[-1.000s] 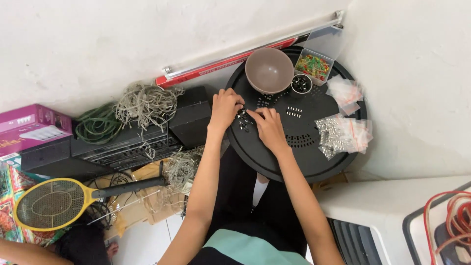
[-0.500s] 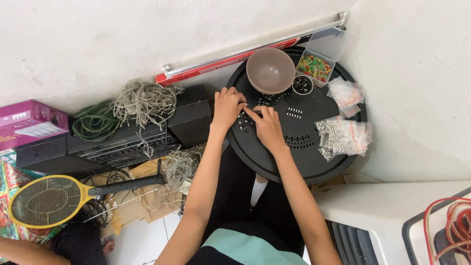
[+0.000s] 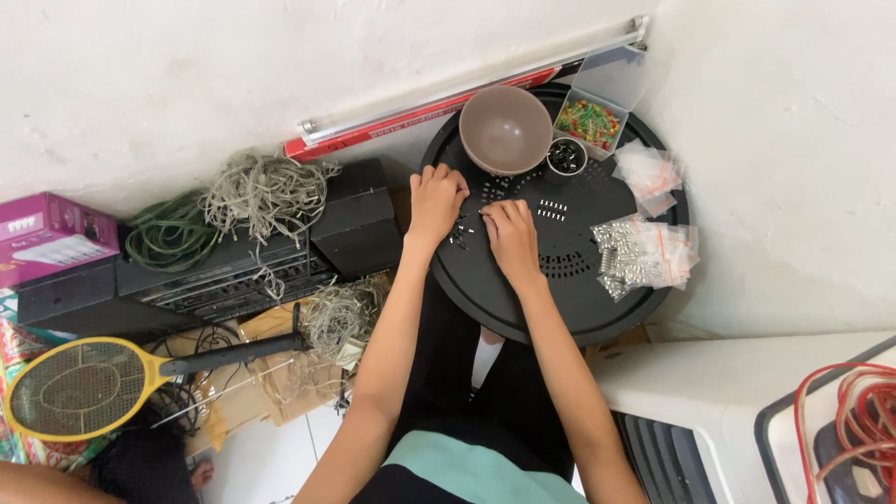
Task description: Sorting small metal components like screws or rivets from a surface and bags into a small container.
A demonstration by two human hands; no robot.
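Both hands' grips curl over tiny dark parts (image 3: 460, 235) on the round black table (image 3: 560, 308); left hand (image 3: 435, 199) and right hand (image 3: 511, 231) hide the fingertips, so whether either pinches anything is unclear.

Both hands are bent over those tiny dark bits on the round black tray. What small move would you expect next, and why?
Probably the right hand pinches up one of the tiny dark parts lying loose between it and the left hand. Both hands' fingertips rest on the round black perforated tray right at that scatter, and neither visibly holds a piece yet; the brown plastic bowl stands just beyond.
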